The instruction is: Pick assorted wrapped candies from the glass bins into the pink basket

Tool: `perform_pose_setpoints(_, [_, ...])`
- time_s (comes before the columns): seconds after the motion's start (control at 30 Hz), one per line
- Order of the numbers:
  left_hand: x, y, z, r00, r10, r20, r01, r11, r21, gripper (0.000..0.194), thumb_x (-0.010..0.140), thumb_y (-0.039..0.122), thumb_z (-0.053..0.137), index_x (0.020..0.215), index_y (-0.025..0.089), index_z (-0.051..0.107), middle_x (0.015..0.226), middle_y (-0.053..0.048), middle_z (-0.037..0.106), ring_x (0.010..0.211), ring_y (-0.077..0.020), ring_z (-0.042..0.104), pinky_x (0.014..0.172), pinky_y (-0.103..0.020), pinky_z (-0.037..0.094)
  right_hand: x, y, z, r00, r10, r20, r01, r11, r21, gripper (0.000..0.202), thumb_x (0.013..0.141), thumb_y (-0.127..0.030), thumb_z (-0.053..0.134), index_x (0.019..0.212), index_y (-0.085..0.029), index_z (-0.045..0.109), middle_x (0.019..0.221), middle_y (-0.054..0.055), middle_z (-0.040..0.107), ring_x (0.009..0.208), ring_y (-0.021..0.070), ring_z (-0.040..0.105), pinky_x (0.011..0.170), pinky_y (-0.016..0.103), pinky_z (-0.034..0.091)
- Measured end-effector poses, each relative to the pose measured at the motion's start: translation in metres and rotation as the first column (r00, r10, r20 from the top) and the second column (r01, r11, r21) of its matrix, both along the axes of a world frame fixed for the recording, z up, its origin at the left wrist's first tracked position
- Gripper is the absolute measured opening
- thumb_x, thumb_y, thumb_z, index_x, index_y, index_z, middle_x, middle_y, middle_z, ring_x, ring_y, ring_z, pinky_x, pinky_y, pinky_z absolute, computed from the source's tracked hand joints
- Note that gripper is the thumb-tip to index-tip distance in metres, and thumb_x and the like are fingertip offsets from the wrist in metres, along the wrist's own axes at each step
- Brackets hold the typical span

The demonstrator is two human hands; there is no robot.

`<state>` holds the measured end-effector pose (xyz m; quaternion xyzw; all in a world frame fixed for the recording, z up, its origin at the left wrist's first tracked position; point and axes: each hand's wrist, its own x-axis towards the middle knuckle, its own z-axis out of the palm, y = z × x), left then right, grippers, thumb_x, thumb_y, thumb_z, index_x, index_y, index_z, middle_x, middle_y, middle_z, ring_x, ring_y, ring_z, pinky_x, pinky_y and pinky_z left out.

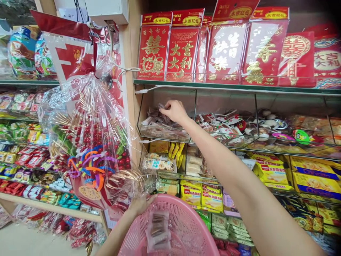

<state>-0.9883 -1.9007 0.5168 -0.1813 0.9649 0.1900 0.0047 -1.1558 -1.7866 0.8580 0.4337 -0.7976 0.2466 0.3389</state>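
Hands work well apart in the head view: the left hand [141, 205] is closed on the rim of the pink basket [199, 223] at its upper left, while the right hand [174, 112] reaches above the basket, thumb and fingers pinched on a small packet [161, 106]. That packet is just over a pile of dark-wrapped packets [152, 121] in a clear-fronted shelf compartment [170, 95], also above the basket. Inside the basket lies a clear pack of brown pieces [159, 227]. Yellow KAMAN packs [201, 195] sit on a shelf behind the basket, to its upper right. Left of the basket and higher, a film-wrapped bouquet [93, 142] shows red berries. Red envelopes [183, 53] stand far above the basket.
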Motion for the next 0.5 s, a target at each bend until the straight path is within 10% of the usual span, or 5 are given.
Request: perform_pose_setpoints(0.5, [-0.006,0.004,0.007,0.999,-0.022,-0.033,0.022,1.0,-0.009,0.052,0.082,0.059,0.032,0.109,0.024,0.06,0.112,-0.007,0.062,0.11,-0.027,0.051,0.096,-0.039,0.034,0.041,0.054,-0.016,0.924,0.354,-0.143,-0.382,0.84,-0.386,0.048,0.085,-0.055,0.029,0.091,-0.018,0.06,0.088,0.002,0.06,0.086,0.0146,0.058,0.074,0.032,0.045])
